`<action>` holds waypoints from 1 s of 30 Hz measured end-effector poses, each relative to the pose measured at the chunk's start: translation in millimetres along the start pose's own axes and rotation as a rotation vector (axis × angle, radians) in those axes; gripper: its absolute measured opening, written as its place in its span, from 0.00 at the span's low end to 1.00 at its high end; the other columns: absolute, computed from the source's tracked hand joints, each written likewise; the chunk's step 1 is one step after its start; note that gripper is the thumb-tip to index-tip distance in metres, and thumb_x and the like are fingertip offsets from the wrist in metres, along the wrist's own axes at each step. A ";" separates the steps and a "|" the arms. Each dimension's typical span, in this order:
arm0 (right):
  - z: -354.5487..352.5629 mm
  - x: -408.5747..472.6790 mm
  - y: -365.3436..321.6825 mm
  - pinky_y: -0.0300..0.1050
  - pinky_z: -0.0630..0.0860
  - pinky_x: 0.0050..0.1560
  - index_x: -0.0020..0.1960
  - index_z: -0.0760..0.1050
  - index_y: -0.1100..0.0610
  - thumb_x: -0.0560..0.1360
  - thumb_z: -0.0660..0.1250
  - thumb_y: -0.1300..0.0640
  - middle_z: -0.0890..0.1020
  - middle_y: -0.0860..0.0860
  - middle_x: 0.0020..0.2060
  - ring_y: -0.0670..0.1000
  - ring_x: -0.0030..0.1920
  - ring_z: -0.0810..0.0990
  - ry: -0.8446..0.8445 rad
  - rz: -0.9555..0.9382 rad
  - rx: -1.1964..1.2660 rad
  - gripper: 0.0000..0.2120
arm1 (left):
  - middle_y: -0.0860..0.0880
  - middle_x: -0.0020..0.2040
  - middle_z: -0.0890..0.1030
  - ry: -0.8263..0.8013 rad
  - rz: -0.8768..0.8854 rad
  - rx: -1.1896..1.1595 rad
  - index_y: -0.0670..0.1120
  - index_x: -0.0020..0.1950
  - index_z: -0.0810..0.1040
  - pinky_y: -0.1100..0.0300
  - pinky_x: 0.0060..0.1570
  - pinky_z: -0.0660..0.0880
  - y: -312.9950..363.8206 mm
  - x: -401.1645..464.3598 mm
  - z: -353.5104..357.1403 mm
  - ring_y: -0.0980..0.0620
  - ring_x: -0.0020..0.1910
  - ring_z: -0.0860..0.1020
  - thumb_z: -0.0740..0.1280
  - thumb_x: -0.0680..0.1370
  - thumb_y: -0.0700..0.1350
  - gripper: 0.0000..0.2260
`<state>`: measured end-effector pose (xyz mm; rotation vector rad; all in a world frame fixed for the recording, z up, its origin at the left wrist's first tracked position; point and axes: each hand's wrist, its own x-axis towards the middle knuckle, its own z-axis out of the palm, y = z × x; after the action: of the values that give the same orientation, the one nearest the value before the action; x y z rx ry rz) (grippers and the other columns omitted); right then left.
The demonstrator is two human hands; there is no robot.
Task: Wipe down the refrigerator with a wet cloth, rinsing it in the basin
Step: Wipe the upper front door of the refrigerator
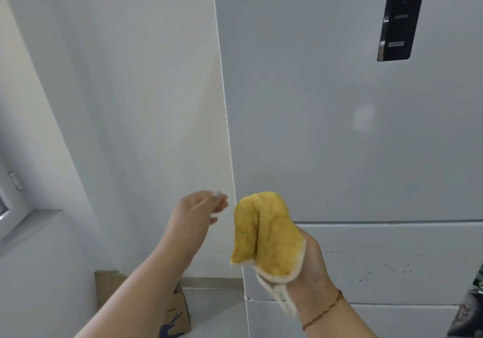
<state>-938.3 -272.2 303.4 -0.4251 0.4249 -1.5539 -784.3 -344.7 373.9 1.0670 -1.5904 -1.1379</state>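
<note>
- Risk: folded yellow microfibre cloth [264, 235] with its cream edge hangs loosely bunched and could slip, or smear the specks on the pale grey refrigerator [339, 128] drawer.
- Cloth is draped over the right hand [311, 267], whose fingers are hidden beneath and grip it, just off the door.
- Left hand [194, 213] holds nothing, fingers loosely curled, beside the cloth and not touching it.

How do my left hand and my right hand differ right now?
The right hand grips the yellow cloth, bunched over its fingers; the left hand holds nothing, its fingers loosely curled. The right hand is in front of the refrigerator door, while the left hand is beyond its left edge, before the wall. A red string bracelet circles only the right wrist. Both are raised.
</note>
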 end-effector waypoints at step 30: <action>-0.1 13.0 46.4 0.50 0.81 0.31 0.36 0.80 0.70 0.68 0.69 0.53 0.76 0.58 0.19 0.55 0.19 0.76 -0.072 0.528 0.066 0.17 | 0.36 0.51 0.83 0.065 -0.468 -0.959 0.36 0.53 0.81 0.43 0.49 0.80 -58.3 -58.5 -46.5 0.37 0.51 0.82 0.66 0.77 0.52 0.19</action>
<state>-898.9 -286.2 279.5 -0.2862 0.3903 -1.0337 -717.0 -310.7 316.4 0.7886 -0.5630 -1.8734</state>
